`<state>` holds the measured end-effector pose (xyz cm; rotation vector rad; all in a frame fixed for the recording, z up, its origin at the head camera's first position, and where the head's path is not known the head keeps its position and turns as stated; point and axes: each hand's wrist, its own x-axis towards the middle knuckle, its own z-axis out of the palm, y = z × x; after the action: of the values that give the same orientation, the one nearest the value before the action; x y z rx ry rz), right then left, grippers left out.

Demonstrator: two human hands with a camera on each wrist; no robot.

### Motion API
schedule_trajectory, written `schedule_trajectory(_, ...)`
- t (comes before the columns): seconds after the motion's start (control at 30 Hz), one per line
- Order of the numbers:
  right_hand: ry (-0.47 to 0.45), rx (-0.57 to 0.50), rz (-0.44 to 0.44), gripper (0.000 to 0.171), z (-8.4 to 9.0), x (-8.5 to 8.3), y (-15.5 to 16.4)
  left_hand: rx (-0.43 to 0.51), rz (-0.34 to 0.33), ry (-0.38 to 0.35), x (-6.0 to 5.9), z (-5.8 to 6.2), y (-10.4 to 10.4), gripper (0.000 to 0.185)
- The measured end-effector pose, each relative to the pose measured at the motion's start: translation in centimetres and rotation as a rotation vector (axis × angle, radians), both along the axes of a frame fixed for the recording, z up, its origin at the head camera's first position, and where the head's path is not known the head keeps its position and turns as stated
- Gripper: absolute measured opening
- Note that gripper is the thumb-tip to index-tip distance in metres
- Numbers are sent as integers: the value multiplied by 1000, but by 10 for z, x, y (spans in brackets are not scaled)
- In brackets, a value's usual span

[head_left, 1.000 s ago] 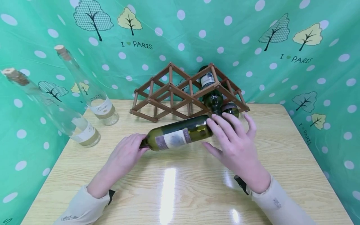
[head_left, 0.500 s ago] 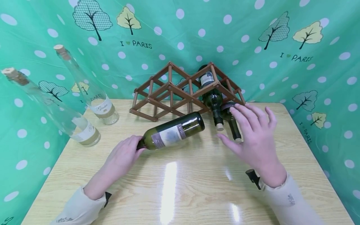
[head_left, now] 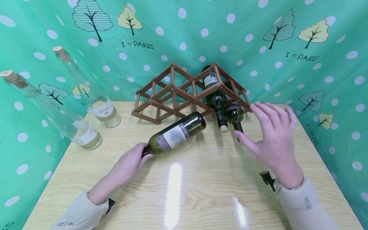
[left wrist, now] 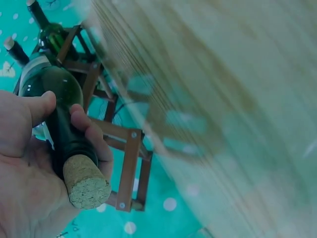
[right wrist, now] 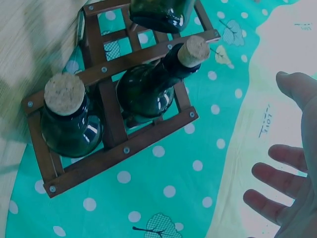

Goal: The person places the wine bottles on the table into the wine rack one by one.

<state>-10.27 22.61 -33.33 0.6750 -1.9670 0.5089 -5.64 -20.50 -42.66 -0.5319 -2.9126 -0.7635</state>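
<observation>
My left hand (head_left: 127,164) grips a green wine bottle (head_left: 175,135) by its neck, the base pointing up and to the right toward the rack. The left wrist view shows the bottle's cork (left wrist: 88,183) poking out past the curled fingers. My right hand (head_left: 274,139) holds nothing; its fingers are spread, to the right of the wooden wine rack (head_left: 173,88). Two dark corked bottles lie in the rack's right part: an upper bottle (head_left: 217,100) and a lower bottle (head_left: 234,115), necks toward me. The right thumb overlaps the lower bottle's neck in the head view.
Two tall clear bottles with corks, a nearer one (head_left: 86,137) and a farther one (head_left: 106,111), stand at the table's left side. A green dotted cloth (head_left: 184,32) hangs behind and beside the wooden table (head_left: 201,191).
My right hand has left the held bottle's base and moved right. The left hand keeps its grip on the neck, and the bottle's base has swung slightly left and away from me.
</observation>
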Motion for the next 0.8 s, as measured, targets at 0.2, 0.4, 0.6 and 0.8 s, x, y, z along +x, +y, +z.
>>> schedule_trajectory(0.2,-16,-22,-23,77,2,1,6,70,22,-95,2,0,10,33)
schedule_trajectory(0.4,-12,-49,-33,79,4,1,11,177,68,-198,4,2,22,31)
schedule_trajectory(0.6,-37,-69,-49,81,7,1,18,213,112,-296,8,4,31,32)
schedule_trajectory(0.8,-39,-76,-64,83,7,0,23,284,137,-389,13,2,41,34)
